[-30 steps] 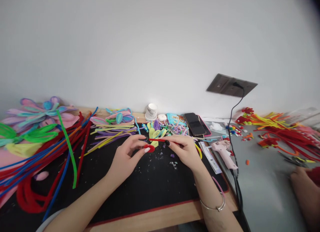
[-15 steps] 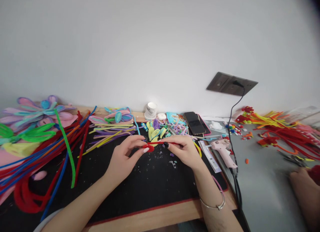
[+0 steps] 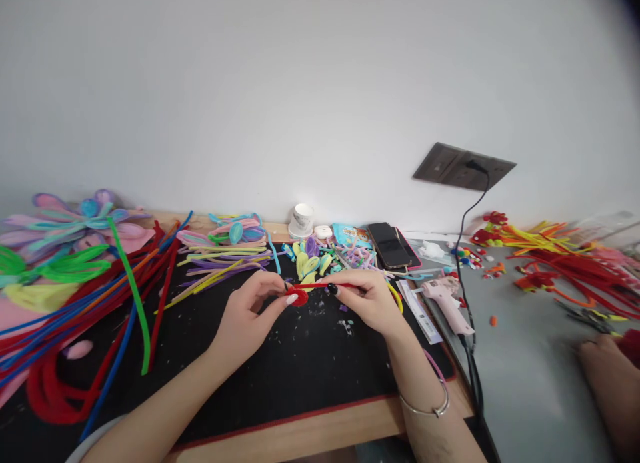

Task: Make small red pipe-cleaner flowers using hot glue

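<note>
A red pipe cleaner [image 3: 320,286] stretches between my two hands above the black mat [image 3: 300,376]. Its left end is wound into a flat coil [image 3: 299,297], which my left hand [image 3: 256,304] pinches between thumb and fingers. My right hand [image 3: 367,296] is closed on the straight length, thumb and forefinger pressed together. Just beyond the hands lie yellow and purple pipe-cleaner petals [image 3: 309,262] and a heap of short cut pieces [image 3: 353,255].
Loose pipe cleaners [image 3: 125,290] cover the left side. A white cup [image 3: 302,220] and a phone [image 3: 389,245] stand at the back. To the right are a glue gun [image 3: 447,306] with its cord, pliers [image 3: 585,316] and another person's hand [image 3: 603,363].
The red coil at my left fingers has turned slightly and shows more of its flat face. Both hands stay in nearly the same place.
</note>
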Available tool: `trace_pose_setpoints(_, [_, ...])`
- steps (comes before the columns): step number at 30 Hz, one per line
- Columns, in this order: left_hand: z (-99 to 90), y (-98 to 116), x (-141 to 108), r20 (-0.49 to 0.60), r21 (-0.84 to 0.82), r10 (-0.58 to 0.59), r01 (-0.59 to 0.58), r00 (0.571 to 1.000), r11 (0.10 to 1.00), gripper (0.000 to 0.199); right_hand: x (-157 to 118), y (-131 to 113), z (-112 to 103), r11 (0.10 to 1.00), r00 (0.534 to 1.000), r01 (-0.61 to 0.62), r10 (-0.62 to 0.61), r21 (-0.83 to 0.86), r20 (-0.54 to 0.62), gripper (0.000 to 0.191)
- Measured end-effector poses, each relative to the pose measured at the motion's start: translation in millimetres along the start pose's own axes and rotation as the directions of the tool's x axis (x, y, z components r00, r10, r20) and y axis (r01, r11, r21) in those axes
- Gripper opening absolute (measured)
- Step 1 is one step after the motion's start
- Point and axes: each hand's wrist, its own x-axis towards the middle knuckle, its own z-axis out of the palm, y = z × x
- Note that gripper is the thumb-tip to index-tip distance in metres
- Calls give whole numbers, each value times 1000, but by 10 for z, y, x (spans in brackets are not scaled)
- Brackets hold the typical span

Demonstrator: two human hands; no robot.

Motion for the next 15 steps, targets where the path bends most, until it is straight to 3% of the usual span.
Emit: trace_pose_setpoints(15, [3,3,5,-12,26,-20,20,1000,999,16,-2,-8,-1,1000,999,-26,25,10,47,23])
